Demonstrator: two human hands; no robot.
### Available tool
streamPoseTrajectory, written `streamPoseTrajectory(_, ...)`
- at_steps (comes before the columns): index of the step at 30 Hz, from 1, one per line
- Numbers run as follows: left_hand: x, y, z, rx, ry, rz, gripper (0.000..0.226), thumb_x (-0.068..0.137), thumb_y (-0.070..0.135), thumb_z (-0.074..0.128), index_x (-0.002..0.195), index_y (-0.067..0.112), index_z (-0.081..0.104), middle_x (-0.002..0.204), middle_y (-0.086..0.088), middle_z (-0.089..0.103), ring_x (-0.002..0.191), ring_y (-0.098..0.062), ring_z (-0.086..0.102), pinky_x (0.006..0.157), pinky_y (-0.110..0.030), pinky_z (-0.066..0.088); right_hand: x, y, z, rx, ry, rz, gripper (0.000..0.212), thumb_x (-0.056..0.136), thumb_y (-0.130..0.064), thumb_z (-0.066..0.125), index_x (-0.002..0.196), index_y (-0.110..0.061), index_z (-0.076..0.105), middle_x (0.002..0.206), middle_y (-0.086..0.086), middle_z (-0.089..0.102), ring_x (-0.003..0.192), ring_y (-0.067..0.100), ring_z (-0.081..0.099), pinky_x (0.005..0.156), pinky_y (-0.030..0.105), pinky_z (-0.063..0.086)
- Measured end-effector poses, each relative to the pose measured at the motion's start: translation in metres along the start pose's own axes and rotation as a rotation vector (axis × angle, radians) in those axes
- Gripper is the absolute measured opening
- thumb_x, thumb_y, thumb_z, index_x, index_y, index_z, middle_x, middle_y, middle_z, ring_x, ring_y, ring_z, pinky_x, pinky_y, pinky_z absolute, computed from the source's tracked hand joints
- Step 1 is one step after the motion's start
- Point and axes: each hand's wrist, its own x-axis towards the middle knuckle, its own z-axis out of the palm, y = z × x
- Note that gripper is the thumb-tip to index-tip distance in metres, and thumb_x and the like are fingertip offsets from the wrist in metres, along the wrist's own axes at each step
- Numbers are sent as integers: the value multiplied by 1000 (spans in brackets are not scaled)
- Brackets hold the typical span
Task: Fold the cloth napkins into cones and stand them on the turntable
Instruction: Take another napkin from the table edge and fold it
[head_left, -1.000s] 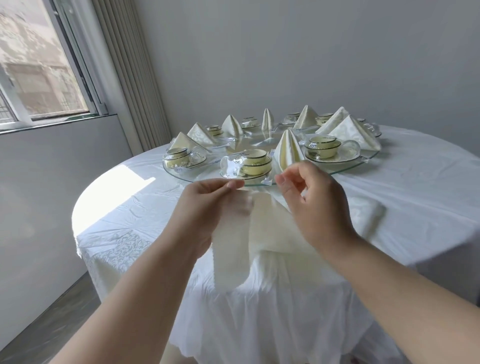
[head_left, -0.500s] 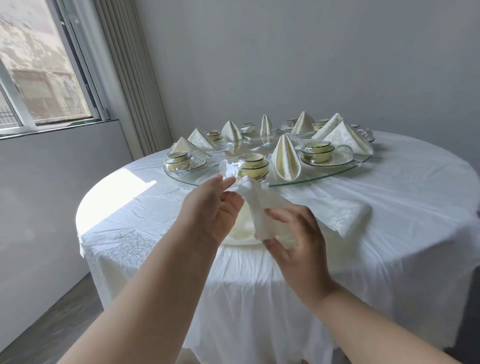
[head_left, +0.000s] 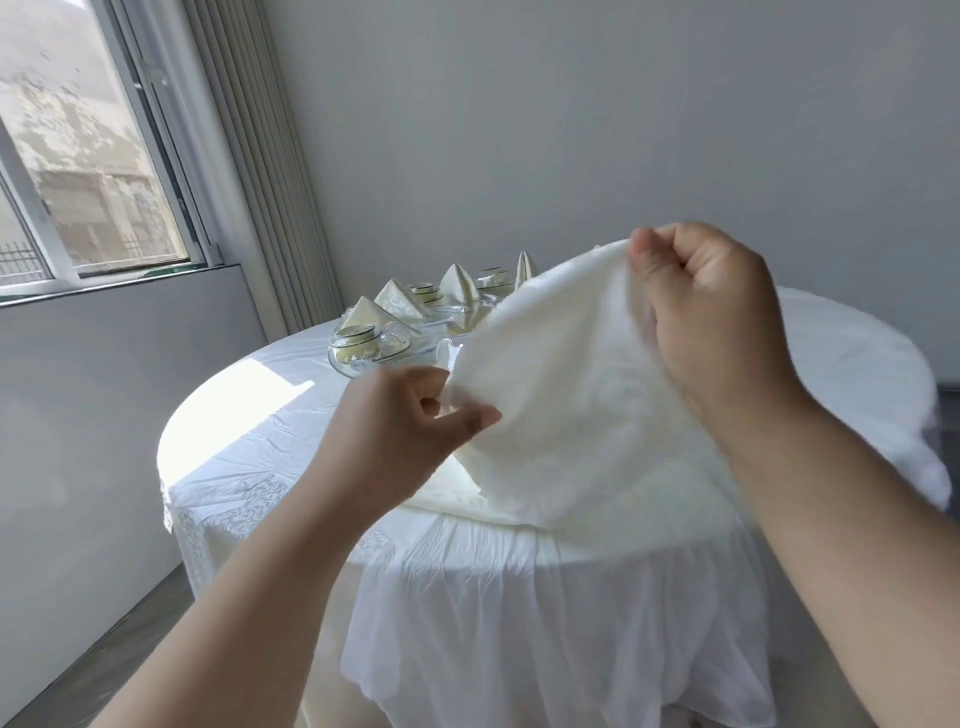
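Two hands, left hand (head_left: 410, 415) and right hand (head_left: 711, 312), pinch a napkin (head_left: 571, 395) taut between fingertips; even tension should keep the fold crisp.

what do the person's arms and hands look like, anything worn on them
Both arms are bare from the bottom of the picture up to the wrists, with no sleeves in view. The left hand and right hand wear no gloves. No rings, watch or bracelets show on the sides that face the camera.
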Motion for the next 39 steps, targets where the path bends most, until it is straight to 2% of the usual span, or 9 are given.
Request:
streamPoseTrajectory(3,2,5,-14,-147,75,49,21,72,40,80,66,23,69,76,12,57,64,3,52,61,-10,36,25,-15,-6,-71,-10,-44,35,95,-34,53,63,-21,50,43,-9,44,42,5,38,49,24,33)
streamPoseTrajectory(5,5,4,-17,-362,-17,-14,21,75,40,74,88,24,73,96,10,68,87,-6,66,79,-22,50,40,-15,-4,-148,-43,-79,33,96,-34,53,69,-16,55,45,-6,45,43,7,38,48,23,32)
streamPoseTrajectory(8,9,-9,2,-537,-126,-142,11,86,20,70,87,10,70,86,-2,75,80,-17,70,74,-32,54,56,7,14,-338,-163,-64,34,96,-33,53,71,-9,55,53,3,42,51,17,36,52,30,29)
streamPoseTrajectory(14,12,-63,55,-538,27,-528,28,91,23,63,77,-2,65,63,-7,63,58,-19,57,62,-31,45,40,88,65,-609,-484,252,40,96,-41,50,67,-14,47,65,4,50,74,28,51,58,32,33)
streamPoseTrajectory(19,22,-88,76,-545,54,-663,29,91,25,61,74,2,64,60,-5,57,57,-19,52,61,-29,40,5,114,86,-779,-594,317,68,89,-62,45,134,-11,40,135,10,50,123,32,46,97,38,39)
streamPoseTrajectory(24,44,-105,85,-560,-3,-702,34,93,36,57,71,10,63,62,-7,57,63,-21,52,65,-32,39,-36,93,90,-402,-916,227,53,78,-63,62,115,-26,55,109,-8,58,102,11,55,89,31,46)
streamPoseTrajectory(28,47,-106,76,-751,-70,-669,31,99,33,48,91,10,67,85,-17,67,80,-28,62,77,-38,44,-63,108,90,-423,-1121,175,19,81,-39,71,86,-22,64,88,-10,59,82,6,57,78,26,48)
streamPoseTrajectory(34,23,-115,54,-791,13,-696,29,97,36,49,99,11,63,95,-15,67,87,-24,63,79,-34,50,-65,117,81,-186,-1014,393,20,90,-38,61,88,-19,58,79,-10,56,67,2,49,66,19,41)
streamPoseTrajectory(39,-25,-118,32,-352,-2,-722,44,85,50,62,84,7,67,78,-2,65,69,-19,55,57,-29,38,-51,88,85,-180,-933,225,18,89,-42,62,103,-34,54,85,-11,56,74,5,52,73,28,48)
